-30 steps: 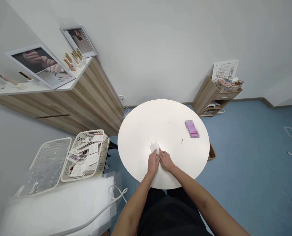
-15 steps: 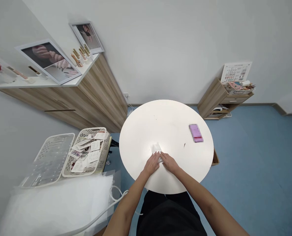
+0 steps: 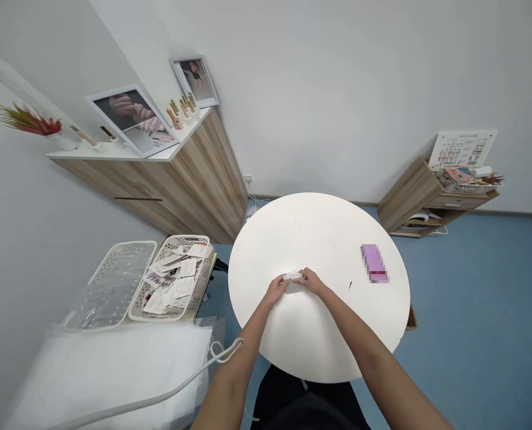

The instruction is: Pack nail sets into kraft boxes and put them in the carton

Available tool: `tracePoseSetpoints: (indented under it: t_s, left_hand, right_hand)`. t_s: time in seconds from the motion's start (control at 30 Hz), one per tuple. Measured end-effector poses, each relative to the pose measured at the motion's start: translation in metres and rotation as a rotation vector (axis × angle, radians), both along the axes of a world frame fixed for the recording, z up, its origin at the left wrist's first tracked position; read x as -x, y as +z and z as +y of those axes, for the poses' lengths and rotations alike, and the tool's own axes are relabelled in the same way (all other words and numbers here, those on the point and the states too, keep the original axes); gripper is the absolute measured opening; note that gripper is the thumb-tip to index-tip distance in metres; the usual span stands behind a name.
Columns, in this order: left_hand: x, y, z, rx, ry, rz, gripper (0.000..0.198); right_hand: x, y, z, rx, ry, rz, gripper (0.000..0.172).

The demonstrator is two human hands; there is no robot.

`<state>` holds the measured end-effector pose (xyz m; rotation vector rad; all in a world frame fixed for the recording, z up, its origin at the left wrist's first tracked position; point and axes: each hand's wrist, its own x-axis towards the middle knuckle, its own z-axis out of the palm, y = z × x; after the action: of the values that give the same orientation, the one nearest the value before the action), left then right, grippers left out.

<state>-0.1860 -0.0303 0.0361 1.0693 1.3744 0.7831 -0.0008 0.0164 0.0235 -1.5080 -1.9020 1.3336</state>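
- Gripping small folded white sheet (image 3: 294, 283) with left hand (image 3: 275, 290), fingers clenched on its left end
- Pinching its right end with right hand (image 3: 313, 280)
- Working over round white tabletop (image 3: 320, 239), well apart from blurred pink rectangular block (image 3: 374, 263)

Inventory of legible markings: none; no text, label, brand or number can be read. Printed cards (image 3: 186, 269) in a white plastic basket (image 3: 203, 261): small print, too small to read. Swatch chart (image 3: 462, 149) above a wooden cabinet (image 3: 409, 197): heading and captions too small to read. Pink box (image 3: 374, 263) on the counter (image 3: 311, 233): surface pixelated, nothing readable.
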Motion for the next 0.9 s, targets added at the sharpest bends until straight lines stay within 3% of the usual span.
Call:
tracePoseSetpoints:
  t_s: [0.1,0.17,0.37,0.5,0.6,0.73,0.83,0.9]
  left_hand:
    - [-0.015,-0.016,-0.012,-0.094,0.216,0.243,0.043]
    - [-0.028,-0.024,-0.028,-0.222,0.246,0.431,0.048]
    - [-0.052,-0.037,-0.081,-0.496,-0.169,0.906,0.057]
    - [-0.058,-0.041,-0.088,-0.505,-0.228,1.103,0.065]
    - [-0.066,-0.035,-0.079,-0.431,-0.257,1.158,0.063]
    - [-0.076,-0.016,-0.066,-0.261,-0.255,1.036,0.062]
    - [-0.070,0.000,-0.071,-0.185,-0.123,0.925,0.060]
    - [-0.054,0.010,-0.088,-0.142,-0.013,0.891,0.060]
  right_hand:
    - [0.005,-0.013,0.003,-0.033,-0.093,-0.023,0.019]
    - [0.006,-0.020,0.003,-0.058,-0.139,-0.034,0.019]
    - [0.006,-0.024,-0.004,-0.088,-0.259,-0.093,0.026]
    - [0.004,-0.022,-0.012,-0.154,-0.241,-0.142,0.030]
    - [-0.005,-0.022,-0.016,-0.249,-0.146,-0.212,0.034]
    - [-0.024,-0.019,-0.013,-0.463,-0.009,-0.287,0.041]
    - [-0.029,-0.012,-0.008,-0.595,0.069,-0.283,0.045]
    - [-0.022,-0.005,-0.008,-0.655,0.136,-0.253,0.045]
